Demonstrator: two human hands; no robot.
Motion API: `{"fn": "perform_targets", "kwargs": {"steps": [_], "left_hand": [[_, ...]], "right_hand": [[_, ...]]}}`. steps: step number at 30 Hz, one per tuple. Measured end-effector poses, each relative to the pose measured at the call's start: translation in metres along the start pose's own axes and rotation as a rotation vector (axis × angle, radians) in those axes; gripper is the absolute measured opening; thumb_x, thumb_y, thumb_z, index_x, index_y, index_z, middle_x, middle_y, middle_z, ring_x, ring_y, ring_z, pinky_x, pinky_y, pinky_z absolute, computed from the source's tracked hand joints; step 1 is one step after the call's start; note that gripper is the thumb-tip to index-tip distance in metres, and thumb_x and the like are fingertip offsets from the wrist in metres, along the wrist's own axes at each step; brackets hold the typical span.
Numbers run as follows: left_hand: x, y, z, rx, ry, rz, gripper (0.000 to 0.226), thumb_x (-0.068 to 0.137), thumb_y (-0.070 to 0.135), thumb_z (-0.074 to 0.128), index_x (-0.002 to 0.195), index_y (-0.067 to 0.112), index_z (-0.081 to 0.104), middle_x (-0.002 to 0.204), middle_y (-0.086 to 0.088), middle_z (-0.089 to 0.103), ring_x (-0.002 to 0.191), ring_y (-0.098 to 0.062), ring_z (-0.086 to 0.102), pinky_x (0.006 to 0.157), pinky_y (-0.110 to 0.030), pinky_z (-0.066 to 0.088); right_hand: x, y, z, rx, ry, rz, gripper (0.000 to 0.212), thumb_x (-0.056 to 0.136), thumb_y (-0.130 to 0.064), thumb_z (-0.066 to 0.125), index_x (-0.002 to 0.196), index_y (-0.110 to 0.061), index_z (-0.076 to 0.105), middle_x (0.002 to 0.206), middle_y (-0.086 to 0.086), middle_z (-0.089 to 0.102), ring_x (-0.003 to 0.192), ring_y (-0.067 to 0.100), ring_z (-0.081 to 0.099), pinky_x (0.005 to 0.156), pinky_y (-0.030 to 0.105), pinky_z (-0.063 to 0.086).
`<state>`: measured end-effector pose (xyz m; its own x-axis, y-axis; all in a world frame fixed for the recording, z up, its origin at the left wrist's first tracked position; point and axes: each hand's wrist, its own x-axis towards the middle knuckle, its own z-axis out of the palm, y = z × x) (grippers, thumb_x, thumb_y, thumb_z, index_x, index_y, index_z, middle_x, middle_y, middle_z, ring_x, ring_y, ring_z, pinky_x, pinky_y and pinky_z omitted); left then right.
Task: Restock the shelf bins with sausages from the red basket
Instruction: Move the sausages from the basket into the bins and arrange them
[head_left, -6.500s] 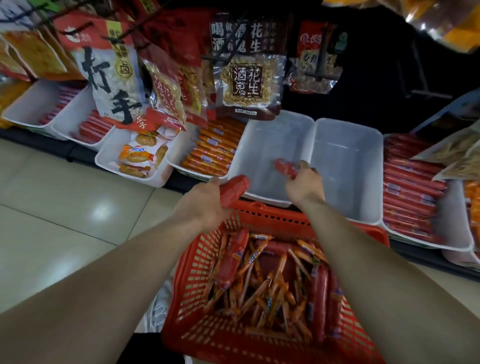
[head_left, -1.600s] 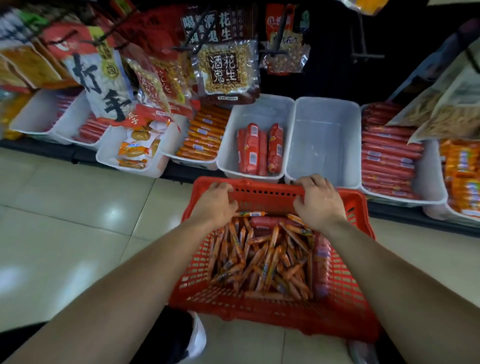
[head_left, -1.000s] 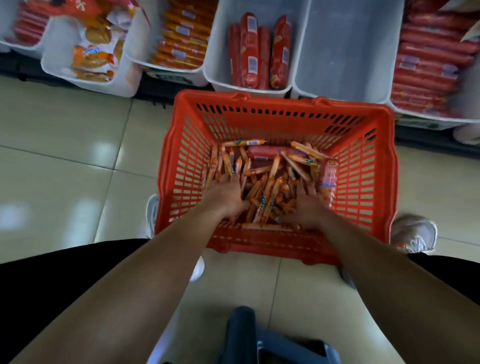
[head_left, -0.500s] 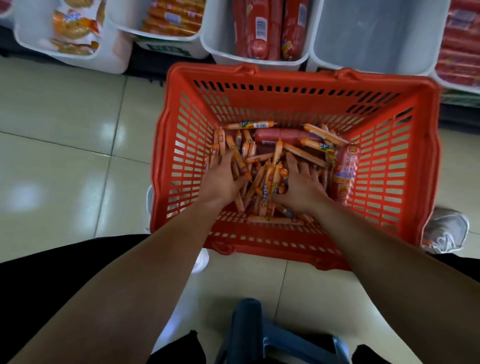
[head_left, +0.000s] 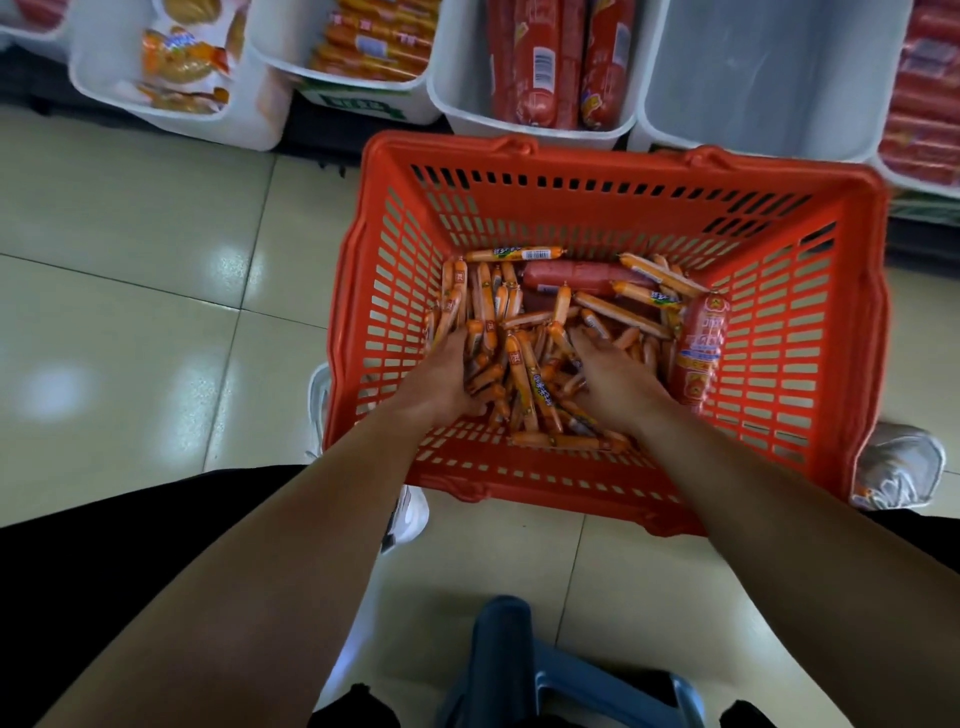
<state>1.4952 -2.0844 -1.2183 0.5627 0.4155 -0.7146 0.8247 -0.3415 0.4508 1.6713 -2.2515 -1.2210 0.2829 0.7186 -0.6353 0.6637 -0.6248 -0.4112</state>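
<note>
The red basket (head_left: 613, 156) stands on the floor in front of the shelf bins. It holds a pile of small orange sausages (head_left: 535, 374), one thick red sausage (head_left: 576, 273) at the back and another (head_left: 701, 348) against its right wall. Both my hands are down in the pile. My left hand (head_left: 441, 379) curls its fingers round a bunch of the small sausages. My right hand (head_left: 618, 379) lies on the pile with its fingers spread. The white bin (head_left: 535, 130) just behind the basket holds thick red sausages. The bin (head_left: 769, 78) to its right has nothing in it.
More white bins line the shelf: orange sausage sticks (head_left: 374, 47), snack packs (head_left: 182, 62) at the left, red sausages (head_left: 924, 104) at the far right. A blue-grey stool (head_left: 545, 670) is under me. My shoes (head_left: 898, 473) flank the basket on the tiled floor.
Both hands left the basket's far rim and went down into the pile. In the last half second the left hand's fingers closed round sausages and the right hand spread out over the pile.
</note>
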Motion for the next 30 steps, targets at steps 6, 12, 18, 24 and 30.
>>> {"fn": "perform_targets", "kwargs": {"steps": [6,12,18,24,30], "left_hand": [[0.013,-0.001,0.004,0.055,0.013,0.005,0.093,0.080,0.046,0.077,0.152,0.024,0.024,0.150,-0.002,0.040,0.136,-0.026,0.043,0.110,-0.044,0.040],[0.013,0.008,0.003,-0.041,0.067,-0.011,0.079,0.083,0.068,0.057,0.145,0.024,0.035,0.141,-0.001,0.051,0.125,-0.024,0.052,0.104,-0.045,0.046],[0.016,0.024,0.003,-0.078,0.172,-0.117,0.051,0.100,0.043,0.050,0.141,0.015,0.040,0.128,-0.009,0.062,0.117,-0.031,0.059,0.098,-0.045,0.049],[0.014,0.024,0.006,-0.197,0.029,-0.109,0.084,0.087,0.045,0.071,0.150,0.015,0.024,0.142,-0.004,0.052,0.130,-0.026,0.050,0.102,-0.035,0.040],[0.014,0.025,0.008,-0.197,0.106,-0.111,0.071,0.086,0.029,0.075,0.145,0.020,0.037,0.135,-0.004,0.057,0.126,-0.027,0.053,0.103,-0.037,0.040]], "right_hand": [[0.006,-0.001,-0.002,-0.461,0.151,-0.033,0.063,0.101,-0.055,0.032,0.154,-0.022,0.021,0.141,0.004,0.055,0.123,0.026,0.055,0.099,0.045,0.031],[0.019,0.003,-0.009,0.074,0.345,0.018,0.050,0.100,-0.052,0.044,0.141,-0.023,0.047,0.116,0.006,0.069,0.102,0.031,0.065,0.078,0.042,0.054],[0.015,-0.010,0.006,0.112,0.021,0.202,0.105,0.080,-0.083,0.046,0.156,-0.019,0.013,0.163,0.012,0.018,0.147,0.038,0.019,0.115,0.055,0.025],[0.012,-0.007,0.001,0.015,-0.091,0.166,0.146,0.052,-0.083,0.074,0.155,-0.027,-0.013,0.166,0.011,0.005,0.151,0.034,0.009,0.118,0.052,0.017],[0.012,-0.004,0.014,0.112,0.001,0.133,0.130,0.064,-0.072,0.077,0.156,-0.021,0.000,0.159,0.011,0.030,0.142,0.032,0.035,0.109,0.047,0.036]]}}
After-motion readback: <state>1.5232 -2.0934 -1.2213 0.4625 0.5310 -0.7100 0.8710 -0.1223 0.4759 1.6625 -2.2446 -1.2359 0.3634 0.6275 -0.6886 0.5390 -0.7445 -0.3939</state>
